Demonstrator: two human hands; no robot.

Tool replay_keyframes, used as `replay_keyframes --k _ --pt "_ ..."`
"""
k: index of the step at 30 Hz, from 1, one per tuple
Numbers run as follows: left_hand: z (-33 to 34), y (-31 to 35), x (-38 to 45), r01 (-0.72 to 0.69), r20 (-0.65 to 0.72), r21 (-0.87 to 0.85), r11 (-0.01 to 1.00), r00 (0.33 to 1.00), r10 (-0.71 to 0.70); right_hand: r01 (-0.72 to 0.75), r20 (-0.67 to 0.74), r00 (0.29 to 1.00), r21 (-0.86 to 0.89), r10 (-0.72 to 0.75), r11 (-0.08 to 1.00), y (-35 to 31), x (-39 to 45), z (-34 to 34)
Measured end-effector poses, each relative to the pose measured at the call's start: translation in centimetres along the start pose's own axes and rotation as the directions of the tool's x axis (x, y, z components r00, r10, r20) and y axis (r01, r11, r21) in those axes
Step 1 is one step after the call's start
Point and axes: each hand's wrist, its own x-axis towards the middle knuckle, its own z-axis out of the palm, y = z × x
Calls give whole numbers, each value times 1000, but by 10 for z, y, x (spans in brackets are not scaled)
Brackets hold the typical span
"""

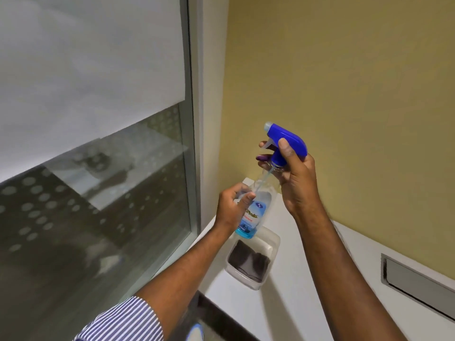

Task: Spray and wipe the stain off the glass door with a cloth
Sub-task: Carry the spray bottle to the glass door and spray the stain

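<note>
A clear spray bottle (256, 210) with a blue label and a little blue liquid at its base is held in front of me, to the right of the glass door (98, 168). My left hand (234, 207) grips the bottle's body. My right hand (293, 173) is wrapped around the blue trigger head (285, 141), fingers at the neck. The nozzle points up and left toward the door. A dark grey cloth (248, 262) lies folded in a clear plastic tub (270, 242) below the bottle. The glass has a frosted upper part and a dotted pattern lower down; I cannot pick out a stain.
The tub sits on a white ledge (290, 217) against a yellow wall (344, 94). A grey metal door frame (197, 119) separates glass and wall. A recessed metal slot (418, 284) is in the ledge at the right. A dark edge runs along the ledge bottom.
</note>
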Motion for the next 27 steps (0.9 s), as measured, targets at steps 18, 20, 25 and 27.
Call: replay_keyframes --k 18,20,25,27 --pt "-133 42 -129 173 -528 -198 965 811 -254 -161 729 684 104 35 981 13 -95 134" --pt "-149 49 -146 190 -571 -230 954 768 -291 -177 787 616 105 27 979 17 -111 152" --pt "-195 57 -186 101 -643 -279 955 719 -264 -180 855 518 118 -8 976 22 -156 194" --pt "-209 52 -202 46 -684 -295 954 687 -245 -182 865 502 125 -17 975 20 -178 209"
